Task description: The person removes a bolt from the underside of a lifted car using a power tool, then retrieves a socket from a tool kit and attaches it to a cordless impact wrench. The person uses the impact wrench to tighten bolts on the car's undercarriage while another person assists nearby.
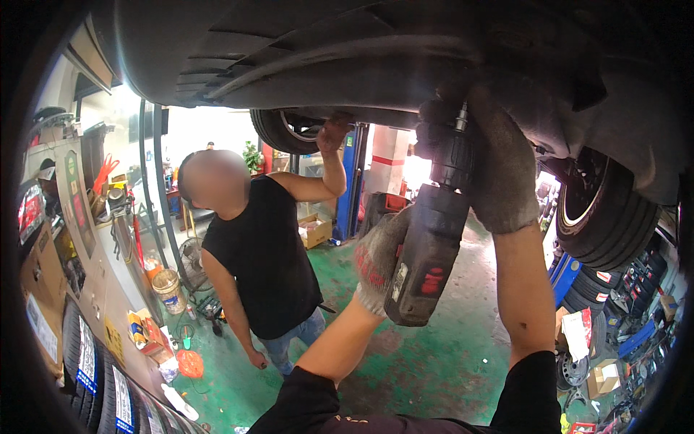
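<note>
My left hand (378, 262), in a grey knit glove with red markings, is closed around a black cordless drill (426, 264). The drill is tilted upward, its chuck and silver bit (461, 117) pointing at the dark underside of a raised car (340, 72). My right hand (506, 163), also gloved, is raised beside the chuck, close against the underside. Its fingers are hidden in shadow behind the tool, so their grip does not show. Whether the bit touches a fastener cannot be made out.
At left stands a person in a black sleeveless top (256, 267), one arm raised to the car near a wheel (278, 132). Another wheel (603, 206) hangs at right. A blue lift post (352, 181) rises behind. Tyres (87, 369) line the lower left; parts clutter the right.
</note>
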Tool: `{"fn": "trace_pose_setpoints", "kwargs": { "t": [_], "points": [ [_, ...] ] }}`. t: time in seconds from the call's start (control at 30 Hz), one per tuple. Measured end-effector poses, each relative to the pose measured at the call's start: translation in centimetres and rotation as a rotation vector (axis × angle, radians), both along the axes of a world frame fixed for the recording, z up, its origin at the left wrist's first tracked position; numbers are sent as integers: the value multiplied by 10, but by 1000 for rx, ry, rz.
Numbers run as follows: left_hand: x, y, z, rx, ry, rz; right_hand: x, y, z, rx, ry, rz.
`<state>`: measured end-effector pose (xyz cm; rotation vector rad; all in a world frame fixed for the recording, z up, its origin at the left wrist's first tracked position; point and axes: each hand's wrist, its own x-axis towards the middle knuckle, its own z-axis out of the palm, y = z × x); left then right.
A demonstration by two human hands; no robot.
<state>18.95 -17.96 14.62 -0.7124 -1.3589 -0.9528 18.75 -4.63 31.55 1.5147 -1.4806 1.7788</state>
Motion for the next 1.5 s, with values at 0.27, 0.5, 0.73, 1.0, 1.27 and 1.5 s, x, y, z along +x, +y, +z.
{"fn": "trace_pose_setpoints", "kwargs": {
  "t": [0.27,0.5,0.73,1.0,1.27,1.5],
  "points": [
    [-67,23,-42,258,-240,-707,-50,-19,-12,-107,240,-249],
    [-79,15,-46,566,-341,-2070,-39,-19,-15,-161,319,9],
    [-91,12,-58,394,-308,-1276,-19,-25,0,53,148,650],
    [-92,-5,-57,446,-373,-1761,-18,-39,-9,86,-199,1261],
    [-128,1,-64,627,-422,-1935,-5,-32,1,-130,-86,376],
    [-84,-9,-81,726,-581,-2076,13,-28,-14,-226,-301,691]
  ]
}}
